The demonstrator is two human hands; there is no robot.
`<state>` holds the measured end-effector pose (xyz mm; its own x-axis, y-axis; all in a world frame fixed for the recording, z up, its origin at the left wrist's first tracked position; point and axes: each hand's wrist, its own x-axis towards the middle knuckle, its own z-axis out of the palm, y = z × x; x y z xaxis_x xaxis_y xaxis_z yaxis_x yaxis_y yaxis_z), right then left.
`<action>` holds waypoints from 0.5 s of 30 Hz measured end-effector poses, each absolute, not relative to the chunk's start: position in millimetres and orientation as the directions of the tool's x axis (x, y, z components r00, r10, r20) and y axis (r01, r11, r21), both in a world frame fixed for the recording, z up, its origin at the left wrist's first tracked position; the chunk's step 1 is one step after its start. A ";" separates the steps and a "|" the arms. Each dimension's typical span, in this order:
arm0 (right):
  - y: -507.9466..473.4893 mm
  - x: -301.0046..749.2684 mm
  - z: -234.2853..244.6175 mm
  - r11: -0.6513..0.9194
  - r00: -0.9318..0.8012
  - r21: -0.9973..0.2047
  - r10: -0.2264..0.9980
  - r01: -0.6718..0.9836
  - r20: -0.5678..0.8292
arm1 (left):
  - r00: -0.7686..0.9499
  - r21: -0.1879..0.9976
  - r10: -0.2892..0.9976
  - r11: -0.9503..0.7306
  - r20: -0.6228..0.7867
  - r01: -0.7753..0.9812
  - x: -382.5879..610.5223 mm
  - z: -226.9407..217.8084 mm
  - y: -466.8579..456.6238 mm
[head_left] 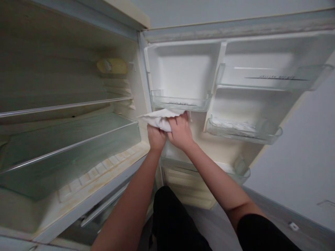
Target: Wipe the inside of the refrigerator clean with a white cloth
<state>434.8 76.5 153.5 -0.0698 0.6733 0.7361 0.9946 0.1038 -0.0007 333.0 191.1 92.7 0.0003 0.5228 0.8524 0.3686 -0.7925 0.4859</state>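
Observation:
A white cloth [161, 118] is bunched between my two hands, in front of the open refrigerator door [193, 122]. My left hand [156, 137] is closed on its lower side; most of these fingers are hidden under the cloth. From the right, my right hand [180, 130] grips the same cloth with bent fingers. Just above both hands sits a clear door bin [183, 103] with blurred lettering on its front. Whether the cloth touches this bin I cannot tell.
To the left the refrigerator interior [39, 69] stands open, with a glass shelf [65, 139] and a yellowish lamp cover [112, 66]. Its bottom ledge [104, 167] is stained. More clear bins [243, 132] line the door at right. A small white object [293, 226] lies on the floor.

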 end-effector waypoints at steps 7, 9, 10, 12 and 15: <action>101.0 436.5 129.0 0.139 -0.185 0.124 0.807 0.982 0.561 | 0.025 0.464 0.514 -0.794 0.858 0.392 334.0 93.3 190.3; 87.6 446.9 122.8 0.138 -0.192 0.138 0.802 0.981 0.566 | -0.006 0.465 0.503 -0.794 0.865 0.391 334.0 94.3 188.6; 79.7 453.4 122.0 0.139 -0.201 0.151 0.797 0.979 0.569 | -0.018 0.460 0.494 -0.796 0.869 0.393 333.9 94.6 188.0; 64.6 466.9 125.2 0.139 -0.223 0.185 0.782 0.973 0.582 | -0.032 0.459 0.486 -0.799 0.873 0.389 333.9 94.7 187.1; 49.9 478.8 138.0 0.074 -0.183 0.196 0.759 0.978 0.625 | -0.025 0.441 0.469 -0.810 0.883 0.386 334.3 94.9 184.7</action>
<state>478.8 49.9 138.0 -0.1826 0.7590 0.6249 0.9779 0.0743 0.1956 334.3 184.7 94.9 -0.0245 0.4693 0.8827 0.3859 -0.8101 0.4414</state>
